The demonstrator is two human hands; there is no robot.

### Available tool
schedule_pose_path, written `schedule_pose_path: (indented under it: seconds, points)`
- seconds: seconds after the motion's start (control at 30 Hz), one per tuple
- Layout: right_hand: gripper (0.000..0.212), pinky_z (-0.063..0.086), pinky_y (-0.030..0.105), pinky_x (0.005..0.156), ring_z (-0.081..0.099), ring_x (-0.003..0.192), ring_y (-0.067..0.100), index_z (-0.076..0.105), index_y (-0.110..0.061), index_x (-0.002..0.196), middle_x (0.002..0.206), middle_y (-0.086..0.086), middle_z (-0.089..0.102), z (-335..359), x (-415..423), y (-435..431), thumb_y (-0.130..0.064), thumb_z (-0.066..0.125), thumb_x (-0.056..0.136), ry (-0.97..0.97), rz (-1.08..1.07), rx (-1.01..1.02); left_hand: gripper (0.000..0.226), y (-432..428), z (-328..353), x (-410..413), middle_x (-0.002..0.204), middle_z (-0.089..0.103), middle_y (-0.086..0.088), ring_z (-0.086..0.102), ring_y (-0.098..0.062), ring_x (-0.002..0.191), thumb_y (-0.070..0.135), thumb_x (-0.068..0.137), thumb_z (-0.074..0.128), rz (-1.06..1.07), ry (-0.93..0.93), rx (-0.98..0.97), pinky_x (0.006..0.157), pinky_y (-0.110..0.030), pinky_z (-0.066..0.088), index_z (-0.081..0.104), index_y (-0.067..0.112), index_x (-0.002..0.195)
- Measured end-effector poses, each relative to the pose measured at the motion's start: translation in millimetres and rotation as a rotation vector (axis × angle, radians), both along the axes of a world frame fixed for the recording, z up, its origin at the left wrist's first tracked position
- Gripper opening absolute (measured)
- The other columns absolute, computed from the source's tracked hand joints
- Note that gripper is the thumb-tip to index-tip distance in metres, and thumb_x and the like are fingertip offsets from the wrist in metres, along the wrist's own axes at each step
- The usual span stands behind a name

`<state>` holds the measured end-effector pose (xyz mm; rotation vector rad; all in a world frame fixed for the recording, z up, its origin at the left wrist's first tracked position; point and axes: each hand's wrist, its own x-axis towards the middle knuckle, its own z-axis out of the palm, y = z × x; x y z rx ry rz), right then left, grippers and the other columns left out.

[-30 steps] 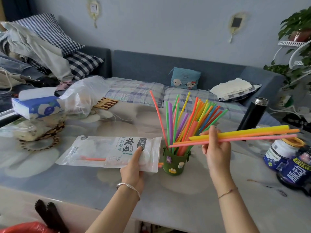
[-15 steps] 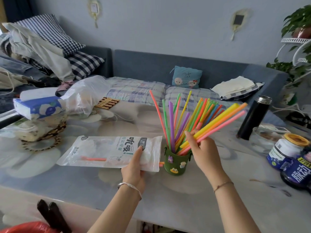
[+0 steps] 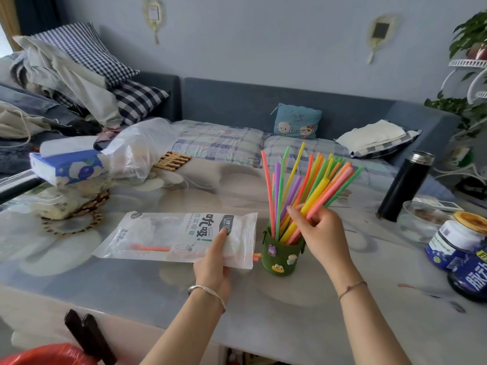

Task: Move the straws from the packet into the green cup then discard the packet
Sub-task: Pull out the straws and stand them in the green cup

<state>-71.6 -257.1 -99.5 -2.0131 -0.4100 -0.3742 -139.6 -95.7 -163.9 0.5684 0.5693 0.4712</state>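
While the green cup [image 3: 282, 252] stands upright on the bench [image 3: 290, 325], the right hand [image 3: 325, 233] is just beside it on its right, fingers pinched around a few straws, yellow, orange and pink, whose lower ends sit inside the cup. A fan of many more straws [image 3: 305, 185] rises out of the cup, leaning away from it toward the sofa. Left of the cup, the packet [image 3: 179, 237] lies flat on the bench with its open end nearest the cup. The left hand [image 3: 213, 262] grips the packet's near corner by that end, thumb on top. One orange straw [image 3: 150, 248] shows through the clear plastic, and a short orange tip [image 3: 256, 256] pokes out of the packet's mouth, almost touching the cup. To the cup's right, well apart, stands a black flask [image 3: 403, 188], and nearer the bench's right edge are two blue jars [image 3: 453, 246]. Far left of the cup rests a blue tissue pack [image 3: 68, 167].
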Motion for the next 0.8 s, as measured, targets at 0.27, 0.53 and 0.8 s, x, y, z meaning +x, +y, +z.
schedule_pose_path:
  seconds: [0.27,0.53,0.8]
  points:
    - [0.019,0.042,0.023,0.052,0.057,0.043,0.004,0.063,-0.014,0.077,0.055,-0.007,0.058,-6,-1,3,-0.028,0.058,0.089,0.077,0.037,-0.193,0.053,1,-3,1,0.129,0.066,-0.015,0.062,-0.039,0.118,0.009,0.082,0.073,0.01,0.015,0.004,0.102,-0.063,0.044,0.056,0.005,0.131]
    - [0.022,0.047,0.021,0.046,0.067,0.061,0.015,0.04,-0.021,0.082,0.081,0.007,0.066,2,-10,3,-0.003,0.051,0.085,0.326,0.111,0.156,0.047,1,-2,0,0.127,0.066,-0.015,0.063,-0.036,0.117,0.007,0.083,0.072,-0.003,0.015,-0.008,0.103,-0.061,0.044,0.058,0.003,0.128]
    - [0.026,0.056,0.025,0.066,0.07,0.081,0.023,0.066,-0.009,0.074,0.076,0.007,0.07,9,-18,1,0.003,0.046,0.085,0.348,0.211,0.146,0.048,-1,4,-2,0.127,0.066,-0.014,0.064,-0.033,0.115,0.007,0.083,0.071,-0.004,0.032,-0.005,0.102,-0.057,0.046,0.057,0.004,0.13]
